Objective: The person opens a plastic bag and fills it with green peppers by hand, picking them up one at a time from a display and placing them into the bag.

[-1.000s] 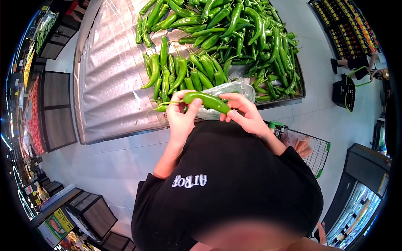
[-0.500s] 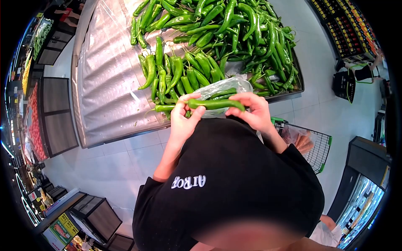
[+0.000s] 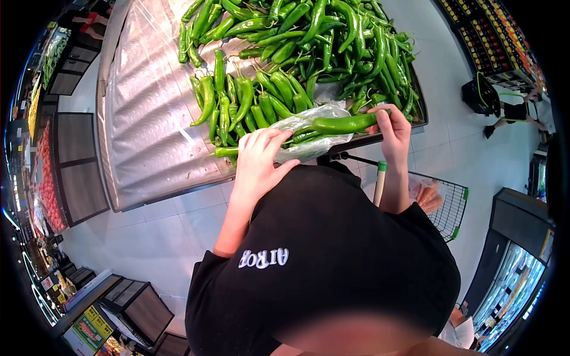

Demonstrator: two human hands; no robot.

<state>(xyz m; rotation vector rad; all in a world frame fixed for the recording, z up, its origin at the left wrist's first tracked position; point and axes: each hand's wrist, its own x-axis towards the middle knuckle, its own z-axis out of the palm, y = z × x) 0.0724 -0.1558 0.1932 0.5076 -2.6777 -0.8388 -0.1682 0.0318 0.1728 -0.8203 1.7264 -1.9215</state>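
Note:
My right hand (image 3: 394,127) pinches one end of a long green pepper (image 3: 344,124), which lies level over a clear plastic bag (image 3: 314,148). Several more green peppers show inside the bag. At the bag's left end, my left hand (image 3: 261,155) has its fingers bent over the plastic and its thumb apart, at the bag's edge. Just beyond both hands, a large heap of green peppers (image 3: 285,41) covers the right part of the display stand (image 3: 148,118).
A shopping cart (image 3: 448,204) with a bagged item stands at the right, its handle (image 3: 380,183) near my right forearm. A person with a black basket (image 3: 480,98) is at the far right. Dark crates (image 3: 77,166) stand at the left.
My right hand has moved right and up with the pepper, which my left hand has let go. My left hand now rests on the bag. The person with the basket has moved slightly.

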